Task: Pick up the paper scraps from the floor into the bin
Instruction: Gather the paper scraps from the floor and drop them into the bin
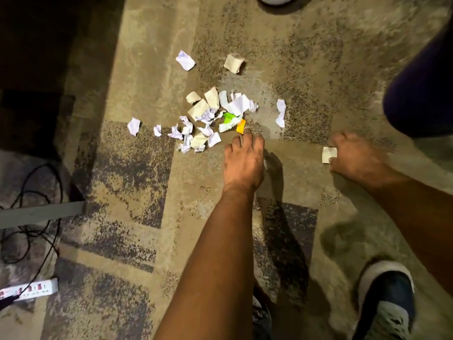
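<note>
Lower right of frame: a shoe [387,300] is planted on the carpet [137,192].

Centre: the left hand [244,163] is reached to the scrap pile [208,119], fingers extended, nothing held.

Right: a beige scrap [328,154] is pinched in the right hand [355,155], judged a stray being collected.

Lower left: power strip [29,289], cables [36,212].

No bin is seen.

Left hand [244,159] palm-down, fingers loosely extended toward 12 o'clock, bare forearm behind it, right hand [355,155] at 3 o'clock, fingers curled, blurred
</note>
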